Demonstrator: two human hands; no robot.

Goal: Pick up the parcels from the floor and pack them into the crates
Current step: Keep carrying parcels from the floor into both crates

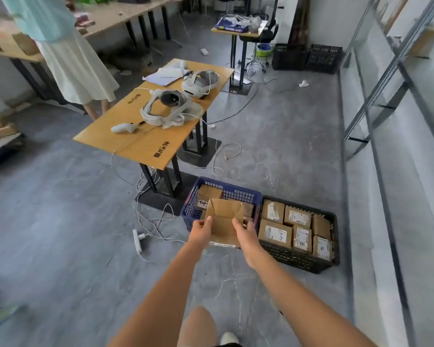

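Head view: both arms reach forward, and the left hand (pixel 200 230) and right hand (pixel 244 232) grip the two sides of a brown cardboard parcel (pixel 224 221), fingers curled round its edges. The parcel is held in the air above the near rim of the blue crate (pixel 192 209), tilted so its long face shows, with a white label strip along its near edge. Inside the blue crate lie a few more brown boxes, partly hidden by the held one. Touching the blue crate's right side stands a black crate (pixel 298 259), packed close with labelled parcels (pixel 274 232) in rows. Both crates sit on the grey floor (pixel 60 234). Behind them is a wooden worktop (pixel 145 144) carrying two white headsets (pixel 166 110), a controller and some papers, with white cables trailing down to a power strip (pixel 137 240) on the floor. At the upper left a second person in a pale skirt (pixel 78 68) stands by another worktop.
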